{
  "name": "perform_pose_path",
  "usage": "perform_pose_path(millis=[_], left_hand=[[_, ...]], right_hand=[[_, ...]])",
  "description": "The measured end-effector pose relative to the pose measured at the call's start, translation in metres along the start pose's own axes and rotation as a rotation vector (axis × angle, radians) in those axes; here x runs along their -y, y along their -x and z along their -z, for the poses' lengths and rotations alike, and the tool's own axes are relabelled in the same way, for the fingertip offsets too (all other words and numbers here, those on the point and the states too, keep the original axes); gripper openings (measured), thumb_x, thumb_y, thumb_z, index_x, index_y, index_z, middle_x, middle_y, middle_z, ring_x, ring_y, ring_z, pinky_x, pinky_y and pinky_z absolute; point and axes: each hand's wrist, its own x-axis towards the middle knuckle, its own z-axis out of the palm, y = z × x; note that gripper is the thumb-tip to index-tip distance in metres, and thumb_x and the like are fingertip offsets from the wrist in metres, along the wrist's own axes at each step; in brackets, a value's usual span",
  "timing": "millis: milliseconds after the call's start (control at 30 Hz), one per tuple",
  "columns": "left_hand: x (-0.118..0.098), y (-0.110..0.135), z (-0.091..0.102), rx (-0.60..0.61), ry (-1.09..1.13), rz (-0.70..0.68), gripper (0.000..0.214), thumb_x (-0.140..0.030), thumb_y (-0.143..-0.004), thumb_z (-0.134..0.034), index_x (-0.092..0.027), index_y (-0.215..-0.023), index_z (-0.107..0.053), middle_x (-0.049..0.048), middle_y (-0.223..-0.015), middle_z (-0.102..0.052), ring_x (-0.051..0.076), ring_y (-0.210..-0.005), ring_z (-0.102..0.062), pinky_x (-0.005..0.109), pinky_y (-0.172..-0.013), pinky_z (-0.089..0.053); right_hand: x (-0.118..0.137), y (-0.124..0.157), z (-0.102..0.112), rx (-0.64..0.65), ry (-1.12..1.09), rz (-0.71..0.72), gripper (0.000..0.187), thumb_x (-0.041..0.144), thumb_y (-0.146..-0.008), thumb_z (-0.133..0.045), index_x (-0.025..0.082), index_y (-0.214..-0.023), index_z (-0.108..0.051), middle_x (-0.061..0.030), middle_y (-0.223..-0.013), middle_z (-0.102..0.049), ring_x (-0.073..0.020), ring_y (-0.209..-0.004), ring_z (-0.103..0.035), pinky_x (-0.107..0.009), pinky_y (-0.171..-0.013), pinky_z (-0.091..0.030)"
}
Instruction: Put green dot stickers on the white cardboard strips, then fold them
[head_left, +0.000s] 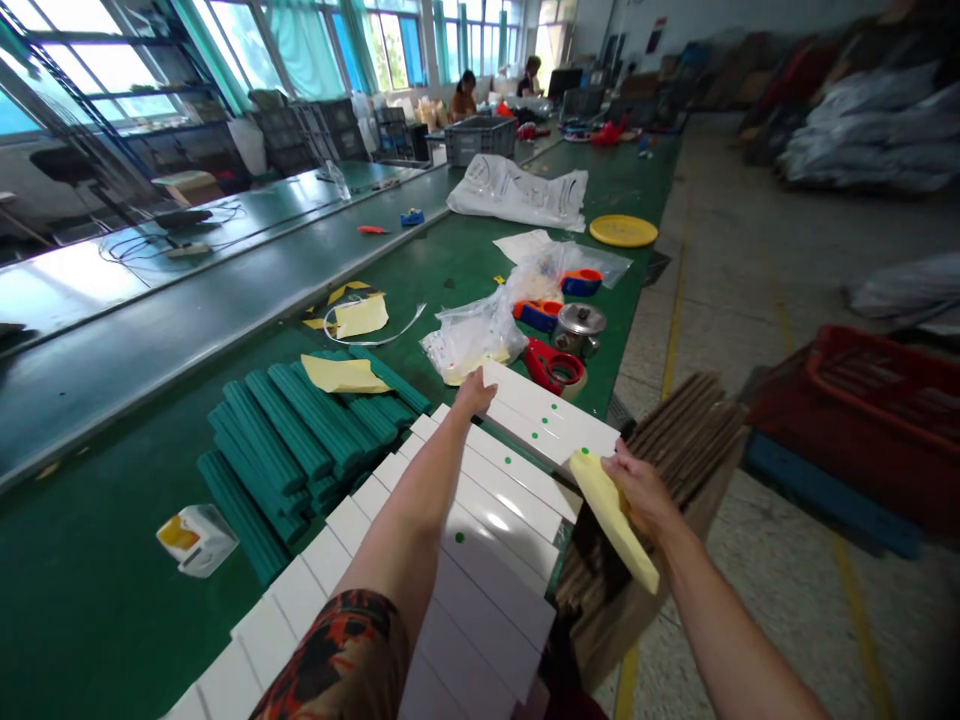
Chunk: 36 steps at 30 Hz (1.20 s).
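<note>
Long white boxes (480, 510) lie side by side in a row along the table, a few with small green dot stickers (460, 538). At the far end of the row, a separate group of white boxes (551, 405) also bears green dots. My left hand (476, 393) reaches across the row, its fingers closed on the left end of this group. My right hand (637, 485) is at the group's right end, closed on a folded yellow paper sheet (611, 520) that hangs past the table edge. A green dot shows by the sheet's upper end. Some of my right fingers are hidden.
Dark green ridged bundles (292, 430) lie left of the boxes. Beyond are plastic bags (480, 335), a red tape dispenser (553, 368), a metal cup (579, 328) and a yellow disc (622, 230). Brown cardboard (682, 430) stands beside the table. Two people sit far off.
</note>
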Motion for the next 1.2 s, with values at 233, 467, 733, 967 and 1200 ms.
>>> perform_pose_path(millis=[233,467,733,967,1200], left_hand=[[0.018,0.022,0.011,-0.023,-0.04,0.054,0.065,-0.039,-0.084,-0.057,-0.016,-0.142,-0.037,0.0144,-0.148,-0.039,0.027,-0.132,-0.044,0.031,-0.104,-0.038],[-0.011,0.022,0.017,-0.111,-0.14,0.127,0.058,-0.044,-0.084,-0.056,-0.017,-0.134,-0.043,0.0195,-0.142,-0.045,0.036,-0.128,-0.044,0.053,-0.104,-0.033],[-0.033,-0.014,0.007,-0.031,-0.238,-0.179,0.05,-0.05,-0.088,-0.048,-0.029,-0.133,-0.047,0.0076,-0.147,-0.041,0.033,-0.139,-0.027,0.059,-0.107,-0.027],[-0.014,0.009,0.009,0.029,-0.301,-0.248,0.046,-0.052,-0.09,-0.046,-0.03,-0.13,-0.052,0.006,-0.146,-0.043,0.033,-0.138,-0.027,0.058,-0.11,-0.023],[-0.025,0.056,0.028,-0.047,-0.147,-0.132,0.059,-0.044,-0.085,-0.058,-0.026,-0.14,-0.043,0.0097,-0.153,-0.034,0.034,-0.14,-0.025,0.059,-0.112,-0.019]], right_hand=[[-0.005,0.021,-0.008,0.103,-0.071,-0.017,0.034,0.05,-0.063,-0.069,0.017,-0.061,-0.066,-0.007,-0.157,-0.021,-0.0336,-0.136,-0.038,-0.033,-0.1,-0.042],[0.004,0.013,0.006,0.103,-0.092,-0.034,0.033,0.05,-0.063,-0.069,0.018,-0.062,-0.066,-0.007,-0.155,-0.029,-0.0377,-0.125,-0.051,-0.038,-0.083,-0.053],[-0.008,0.019,0.011,0.097,0.043,0.028,0.036,0.057,-0.074,-0.061,0.022,-0.065,-0.066,-0.011,-0.139,-0.054,-0.0353,-0.111,-0.062,-0.041,-0.079,-0.054],[-0.013,0.028,-0.002,0.149,0.124,0.088,0.04,0.056,-0.075,-0.059,0.02,-0.058,-0.059,-0.013,-0.13,-0.061,-0.034,-0.134,-0.041,-0.043,-0.106,-0.035],[0.003,0.037,0.006,0.032,0.223,0.134,0.036,0.055,-0.073,-0.055,0.021,-0.061,-0.061,-0.0128,-0.137,-0.056,-0.0339,-0.128,-0.048,-0.04,-0.103,-0.037]])
